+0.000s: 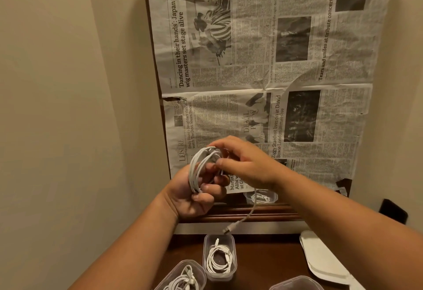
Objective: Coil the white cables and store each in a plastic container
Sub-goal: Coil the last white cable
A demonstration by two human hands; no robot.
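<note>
My left hand [194,194] grips a coil of white cable [199,168], held up in front of the newspaper-covered mirror. My right hand [242,164] pinches the same cable at the top of the coil. The loose tail hangs down to a USB plug [226,230] above the table. Below stands a clear plastic container [230,241] with a coiled white cable [218,260] inside. A second container [176,269] at the lower left also holds a coiled cable [183,280]. Only the rim of a third container [295,283] shows at the bottom edge.
Sheets of newspaper [263,61] cover a wood-framed mirror [158,83] behind the dark wooden table [263,262]. White container lids [320,257] lie at the right. A beige wall [68,83] stands on the left. A dark object [392,210] sits on the right wall.
</note>
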